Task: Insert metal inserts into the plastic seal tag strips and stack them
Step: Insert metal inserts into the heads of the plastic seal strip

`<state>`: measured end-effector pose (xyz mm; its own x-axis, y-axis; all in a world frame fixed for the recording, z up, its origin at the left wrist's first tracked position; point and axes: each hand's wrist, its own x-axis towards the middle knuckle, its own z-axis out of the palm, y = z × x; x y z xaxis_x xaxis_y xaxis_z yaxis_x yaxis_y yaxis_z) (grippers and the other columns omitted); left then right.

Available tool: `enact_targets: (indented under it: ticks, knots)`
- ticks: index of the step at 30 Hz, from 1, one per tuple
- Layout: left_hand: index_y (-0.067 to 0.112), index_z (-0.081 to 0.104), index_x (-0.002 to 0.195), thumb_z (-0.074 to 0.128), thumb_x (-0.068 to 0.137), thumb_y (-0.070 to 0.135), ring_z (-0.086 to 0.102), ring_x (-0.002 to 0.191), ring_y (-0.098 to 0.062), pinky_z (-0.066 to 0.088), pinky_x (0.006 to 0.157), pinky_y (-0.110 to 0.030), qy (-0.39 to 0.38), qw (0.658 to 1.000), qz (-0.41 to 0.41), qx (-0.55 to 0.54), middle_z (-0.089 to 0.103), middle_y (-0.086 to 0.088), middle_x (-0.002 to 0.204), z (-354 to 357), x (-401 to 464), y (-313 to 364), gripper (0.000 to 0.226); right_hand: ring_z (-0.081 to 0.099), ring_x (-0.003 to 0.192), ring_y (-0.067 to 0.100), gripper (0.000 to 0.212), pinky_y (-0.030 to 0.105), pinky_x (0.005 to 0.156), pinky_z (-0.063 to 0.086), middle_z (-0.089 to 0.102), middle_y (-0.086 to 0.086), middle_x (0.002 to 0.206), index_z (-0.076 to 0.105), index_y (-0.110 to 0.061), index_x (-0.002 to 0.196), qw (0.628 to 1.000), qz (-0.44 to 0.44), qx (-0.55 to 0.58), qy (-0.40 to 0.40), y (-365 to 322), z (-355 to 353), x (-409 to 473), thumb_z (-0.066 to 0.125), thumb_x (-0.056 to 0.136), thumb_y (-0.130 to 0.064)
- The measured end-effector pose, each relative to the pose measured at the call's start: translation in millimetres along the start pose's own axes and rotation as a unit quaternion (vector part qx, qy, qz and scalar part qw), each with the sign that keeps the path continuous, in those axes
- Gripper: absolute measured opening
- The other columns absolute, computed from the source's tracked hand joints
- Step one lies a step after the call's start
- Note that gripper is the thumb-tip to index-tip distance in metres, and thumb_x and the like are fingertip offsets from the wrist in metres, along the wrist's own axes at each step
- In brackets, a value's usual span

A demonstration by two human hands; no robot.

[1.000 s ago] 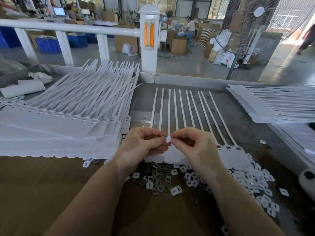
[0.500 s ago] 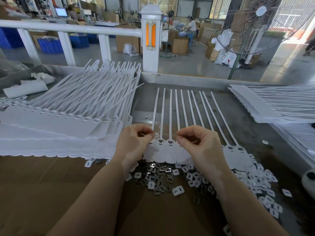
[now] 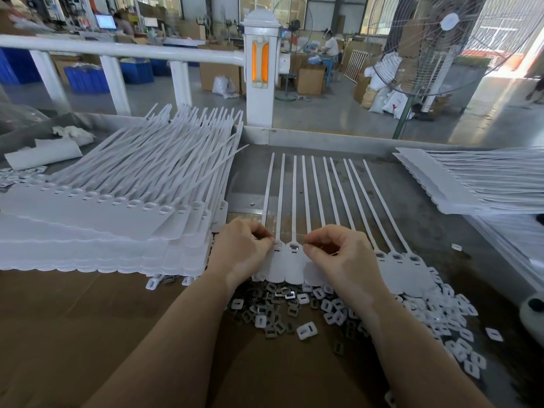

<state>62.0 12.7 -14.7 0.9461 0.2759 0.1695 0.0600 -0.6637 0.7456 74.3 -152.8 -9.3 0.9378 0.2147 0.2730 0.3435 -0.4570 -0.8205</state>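
A white strip of joined seal tags lies flat in front of me, its thin tails pointing away. My left hand is curled over the strip's left heads, fingertips pressing at a socket. My right hand is curled over the heads right of centre, thumb and forefinger pinched together; whether a small part sits between them is hidden. One socket between the hands shows a metal insert. Loose metal inserts and white plastic caps lie heaped below the strip.
A tall stack of white tag strips fills the left of the bench. Another stack lies at the right. A white railing and post stand behind the bench. Brown cardboard covers the near surface. A fan stands beyond on the right.
Both hands held a small white piece together above the strip, then dropped apart onto the strip's heads, left hand to the left sockets, right hand right of centre.
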Motion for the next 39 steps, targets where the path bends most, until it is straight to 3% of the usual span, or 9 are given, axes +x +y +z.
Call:
enact_targets:
  ticks: [3,10,17,23,28,34,39]
  knots:
    - [0.027,0.061,0.074,0.063,0.086,0.022,0.047,0.069,0.003,0.030,0.055,-0.007,0.004,1.000,-0.006,0.007,0.048,0.019,0.076,2,2,0,0.013,0.061,0.076,0.000,0.008,0.011,0.071,0.049,0.068,-0.008,0.080,0.072,-0.017,0.087,1.000,-0.001,-0.002,-0.005,0,1,0,0.068,0.082,-0.012]
    - [0.028,0.057,0.073,0.062,0.085,0.023,0.046,0.076,-0.003,0.036,0.069,-0.020,0.002,0.999,0.011,0.037,0.044,0.017,0.079,5,7,-3,0.014,0.062,0.078,0.002,0.009,0.017,0.074,0.051,0.068,-0.008,0.080,0.072,-0.017,0.089,1.000,-0.003,-0.009,-0.013,-1,1,-1,0.068,0.082,-0.013]
    - [0.032,0.056,0.067,0.066,0.083,0.021,0.046,0.067,0.005,0.030,0.056,-0.005,0.010,0.998,0.033,0.047,0.047,0.023,0.071,2,4,-1,0.021,0.061,0.077,0.001,0.009,0.013,0.072,0.049,0.067,-0.010,0.080,0.071,-0.019,0.089,1.000,-0.005,-0.015,-0.018,-1,1,-1,0.069,0.082,-0.013]
    - [0.034,0.063,0.076,0.066,0.084,0.021,0.048,0.072,0.004,0.032,0.062,-0.008,-0.009,0.996,0.073,0.051,0.048,0.024,0.077,-1,1,-5,0.015,0.062,0.078,0.003,0.009,0.015,0.074,0.050,0.068,-0.008,0.081,0.072,-0.017,0.090,1.000,-0.001,-0.013,-0.016,-1,1,-1,0.068,0.082,-0.014]
    - [0.028,0.072,0.089,0.062,0.087,0.021,0.046,0.085,-0.004,0.037,0.074,-0.017,0.003,0.989,0.111,0.100,0.046,0.025,0.078,-1,-1,-5,0.013,0.061,0.080,0.002,0.009,0.013,0.075,0.049,0.067,-0.009,0.082,0.071,-0.018,0.090,1.000,0.000,-0.014,-0.018,0,1,-1,0.067,0.083,-0.014]
    - [0.033,0.070,0.105,0.053,0.091,0.028,0.042,0.100,-0.003,0.036,0.084,-0.020,-0.008,0.973,0.147,0.176,0.058,0.019,0.103,-2,-6,-6,0.022,0.061,0.077,0.001,0.008,0.013,0.072,0.047,0.067,-0.010,0.079,0.071,-0.020,0.085,1.000,-0.001,-0.007,-0.009,1,1,0,0.067,0.082,-0.013]
    - [0.033,0.069,0.105,0.054,0.090,0.024,0.039,0.093,-0.002,0.034,0.079,-0.020,0.009,0.984,0.121,0.130,0.052,0.025,0.092,-1,-9,-8,0.023,0.060,0.075,-0.002,0.010,0.009,0.068,0.046,0.067,-0.011,0.078,0.071,-0.021,0.084,1.000,-0.005,-0.002,-0.010,2,2,0,0.067,0.083,-0.012]
